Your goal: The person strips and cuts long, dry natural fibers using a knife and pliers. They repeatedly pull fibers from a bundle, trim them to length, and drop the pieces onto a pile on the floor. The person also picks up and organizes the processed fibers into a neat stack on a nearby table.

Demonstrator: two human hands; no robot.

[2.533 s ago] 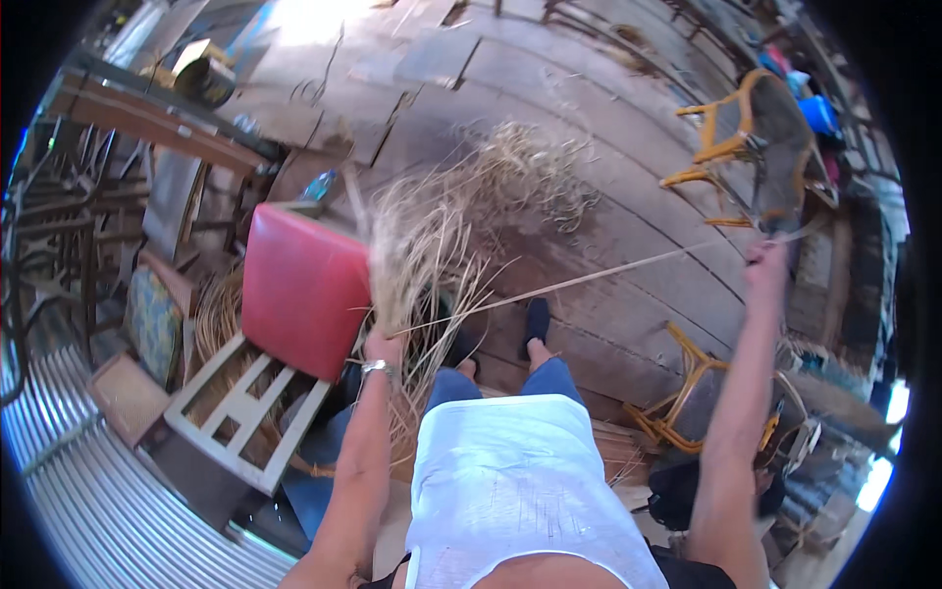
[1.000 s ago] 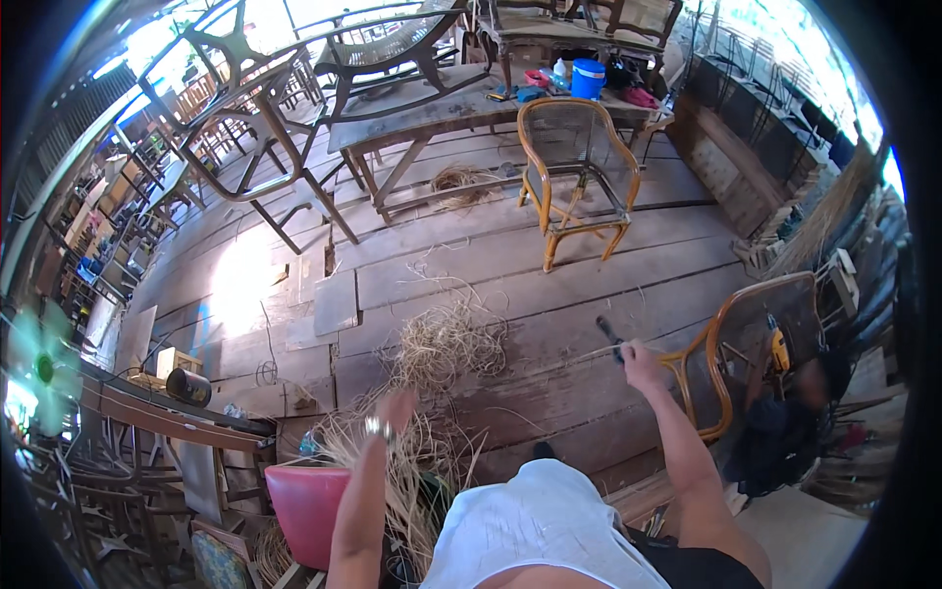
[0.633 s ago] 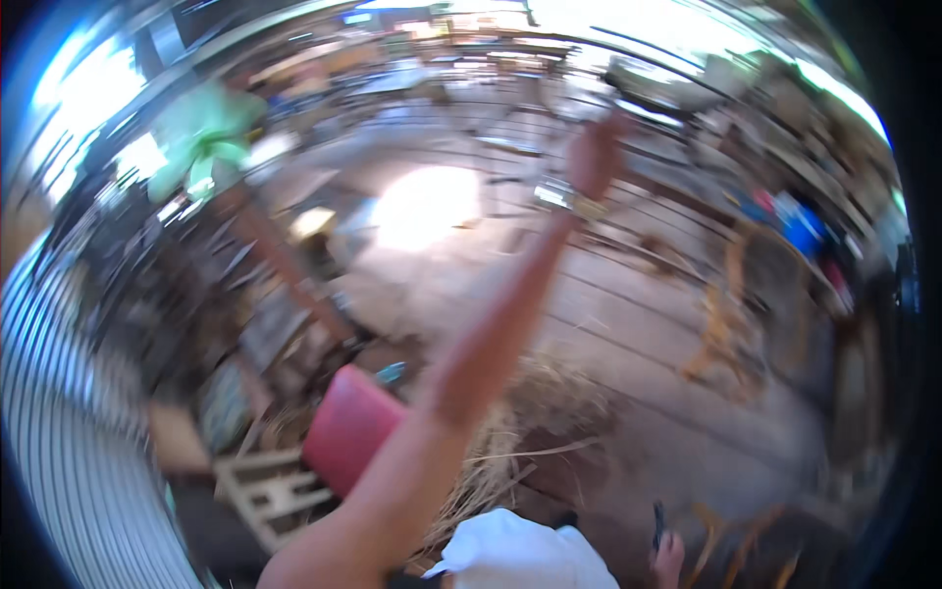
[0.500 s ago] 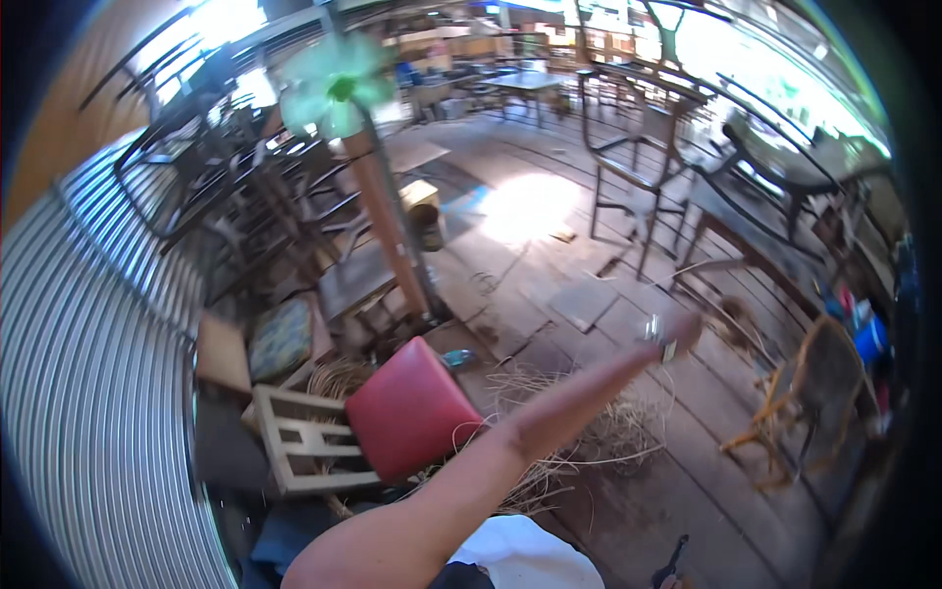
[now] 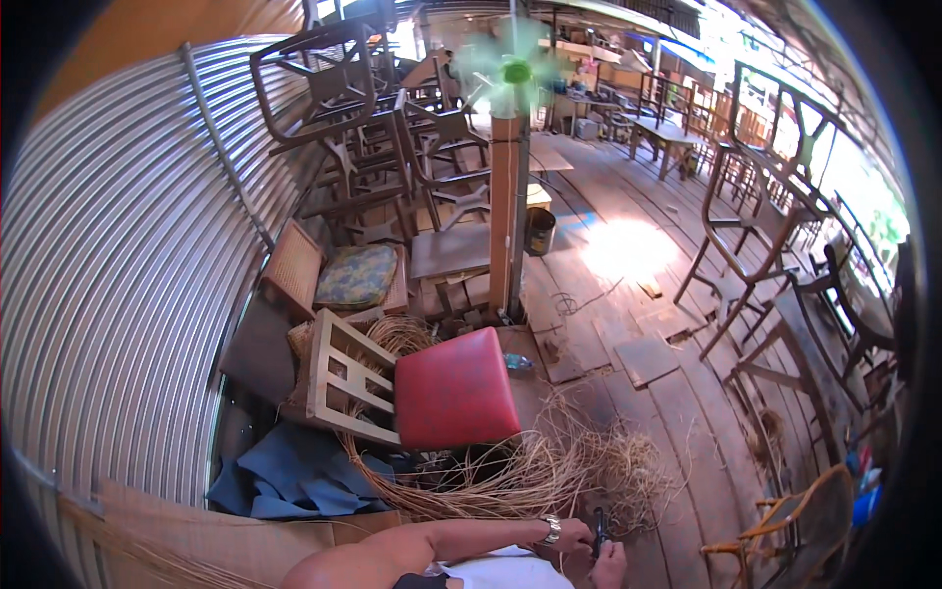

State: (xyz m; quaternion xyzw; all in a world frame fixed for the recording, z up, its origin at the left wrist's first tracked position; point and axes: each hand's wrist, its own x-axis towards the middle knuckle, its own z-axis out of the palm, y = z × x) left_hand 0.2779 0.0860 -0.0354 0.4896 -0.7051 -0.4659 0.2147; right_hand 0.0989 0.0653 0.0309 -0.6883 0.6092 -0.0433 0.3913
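Both my hands meet at the lower edge: left hand (image 5: 572, 535) and right hand (image 5: 610, 566), half cut off, close together around a small dark tool (image 5: 600, 530) standing upright between them, its tip hidden. Rattan strands (image 5: 549, 471) fan just above; bare plank floor (image 5: 687, 412) opens rightward beyond.

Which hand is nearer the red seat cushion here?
Left. The left hand, wearing a wristwatch, is below the red seat cushion, beside the straw pile; the right hand sits lower and farther right.

right hand (image 5: 610, 566) cut off; fan (image 5: 510, 67) blurred
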